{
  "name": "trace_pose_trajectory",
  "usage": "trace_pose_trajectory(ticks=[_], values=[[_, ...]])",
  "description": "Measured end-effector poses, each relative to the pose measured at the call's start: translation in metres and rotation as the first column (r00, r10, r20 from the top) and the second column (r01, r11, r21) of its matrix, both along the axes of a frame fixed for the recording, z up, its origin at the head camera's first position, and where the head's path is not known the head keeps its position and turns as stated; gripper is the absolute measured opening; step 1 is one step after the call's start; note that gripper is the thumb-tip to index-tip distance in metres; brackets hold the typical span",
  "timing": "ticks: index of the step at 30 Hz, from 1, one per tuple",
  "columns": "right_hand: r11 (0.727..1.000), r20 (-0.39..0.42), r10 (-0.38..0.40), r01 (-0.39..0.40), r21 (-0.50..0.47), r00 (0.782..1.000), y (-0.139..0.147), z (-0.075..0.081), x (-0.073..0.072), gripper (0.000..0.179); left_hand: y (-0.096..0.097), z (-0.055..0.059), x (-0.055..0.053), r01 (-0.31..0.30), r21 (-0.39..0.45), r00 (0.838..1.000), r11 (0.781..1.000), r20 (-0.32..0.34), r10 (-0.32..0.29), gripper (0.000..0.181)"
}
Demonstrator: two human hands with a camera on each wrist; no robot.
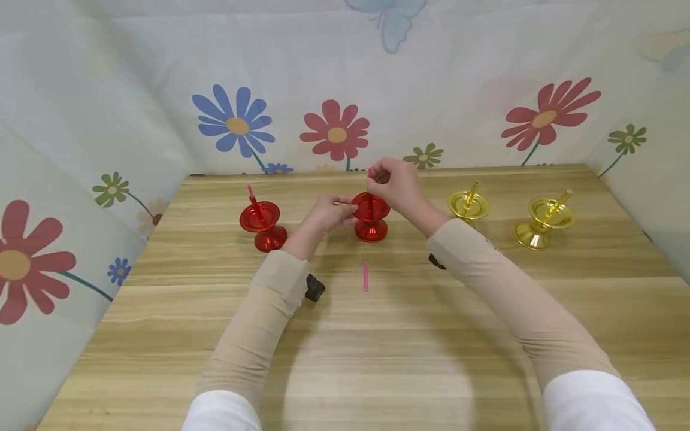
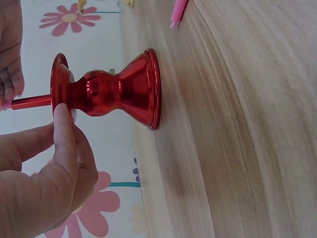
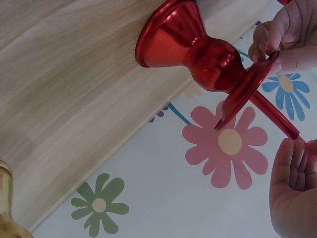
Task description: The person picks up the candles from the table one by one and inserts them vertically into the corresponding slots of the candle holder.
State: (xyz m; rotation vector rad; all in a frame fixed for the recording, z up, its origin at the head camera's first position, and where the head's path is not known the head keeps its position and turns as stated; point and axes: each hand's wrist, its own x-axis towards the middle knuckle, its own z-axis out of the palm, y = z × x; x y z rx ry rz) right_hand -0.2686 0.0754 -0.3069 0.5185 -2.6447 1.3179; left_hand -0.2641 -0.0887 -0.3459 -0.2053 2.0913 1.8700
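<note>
A shiny red candle holder (image 1: 372, 231) stands upright on the wooden table, with a round dish and a narrow tube (image 3: 275, 116) rising from its middle. My left hand (image 1: 330, 214) pinches the rim of the dish (image 2: 60, 87) between thumb and fingers. Above it, my right hand (image 1: 400, 184) holds a thin pink candle (image 1: 371, 172) at the top of the tube. Most of that candle is hidden by the fingers. Nearer to me, another pink candle (image 1: 366, 276) lies on the table.
At the left stands a second red candle holder (image 1: 271, 239) with a pink candle (image 1: 250, 191) upright in its tube. Two gold candle holders (image 1: 532, 234) stand at the right, one partly behind the right forearm. A flower-printed cloth (image 1: 447, 90) hangs behind the table.
</note>
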Motion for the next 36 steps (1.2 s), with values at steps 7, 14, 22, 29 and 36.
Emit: trace_pose_trajectory(ticks=[7,14,22,29,36], values=[[1.0,0.023,0.001,-0.001,-0.019,1.0,-0.001,0.0,0.001,0.015,-0.001,0.003,0.001,0.001,-0.005,1.0,1.0,-0.006,-0.001,0.032],[1.0,0.034,0.013,-0.013,-0.019,0.999,0.0,0.002,0.006,0.018,-0.006,0.004,0.003,0.047,-0.026,0.998,0.999,-0.031,-0.048,0.032],[0.998,0.036,-0.012,0.014,-0.06,0.999,0.008,0.0,0.011,0.019,-0.012,0.004,0.006,0.054,-0.022,0.998,0.998,-0.012,-0.054,0.037],[0.992,0.004,-0.081,0.081,-0.096,0.997,0.027,0.004,0.018,0.019,-0.011,0.015,0.02,0.055,-0.127,0.998,0.99,-0.025,-0.059,0.037],[0.98,0.022,-0.147,0.148,-0.132,0.989,0.053,0.004,0.028,0.021,-0.012,0.017,0.034,0.087,-0.274,0.992,0.958,-0.061,-0.108,0.028]])
